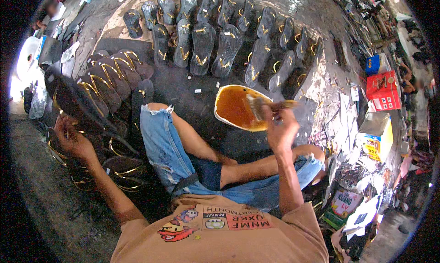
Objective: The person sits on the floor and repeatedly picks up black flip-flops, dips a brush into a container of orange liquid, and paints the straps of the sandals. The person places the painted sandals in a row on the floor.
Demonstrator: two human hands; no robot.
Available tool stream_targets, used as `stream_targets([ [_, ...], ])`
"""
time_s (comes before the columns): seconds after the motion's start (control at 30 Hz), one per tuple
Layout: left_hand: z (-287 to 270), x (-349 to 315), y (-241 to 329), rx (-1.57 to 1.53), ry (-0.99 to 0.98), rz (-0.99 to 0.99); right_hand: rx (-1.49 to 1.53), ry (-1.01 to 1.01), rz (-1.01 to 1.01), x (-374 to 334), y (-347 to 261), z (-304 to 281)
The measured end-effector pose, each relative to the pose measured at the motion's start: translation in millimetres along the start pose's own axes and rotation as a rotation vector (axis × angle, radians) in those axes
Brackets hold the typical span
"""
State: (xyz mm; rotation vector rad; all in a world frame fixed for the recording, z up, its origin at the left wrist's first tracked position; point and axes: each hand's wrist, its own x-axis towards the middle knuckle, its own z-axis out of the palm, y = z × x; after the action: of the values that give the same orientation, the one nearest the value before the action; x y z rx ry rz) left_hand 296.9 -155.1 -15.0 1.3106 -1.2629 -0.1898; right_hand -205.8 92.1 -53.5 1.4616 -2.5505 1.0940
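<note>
My left hand (72,137) grips a dark sandal (75,100) with gold straps, held up over a pile of similar sandals at my left. My right hand (280,125) holds a brush (260,105) whose bristles dip into a white bowl (221,117) of orange-brown glue. The bowl sits on the floor just beyond my right knee. I sit cross-legged in torn denim shorts.
Rows of dark sandal soles (215,47) with gold straps lie spread on the floor ahead. A stack of brown sandals (112,75) sits at my left. Boxes, a red case (382,90) and scraps crowd the right side. Another person (48,11) sits at the far upper left.
</note>
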Motion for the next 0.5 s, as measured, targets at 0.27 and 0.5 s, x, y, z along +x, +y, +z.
stream_targets([
  [0.27, -15, 19, -12, 0.097, 0.006, -0.052, 0.128, 0.052, 0.332, -10, 20, -41],
  [0.5, -44, -16, 52, 0.623, -0.402, 0.154, 0.223, 0.003, 0.367, -14, 34, -45],
])
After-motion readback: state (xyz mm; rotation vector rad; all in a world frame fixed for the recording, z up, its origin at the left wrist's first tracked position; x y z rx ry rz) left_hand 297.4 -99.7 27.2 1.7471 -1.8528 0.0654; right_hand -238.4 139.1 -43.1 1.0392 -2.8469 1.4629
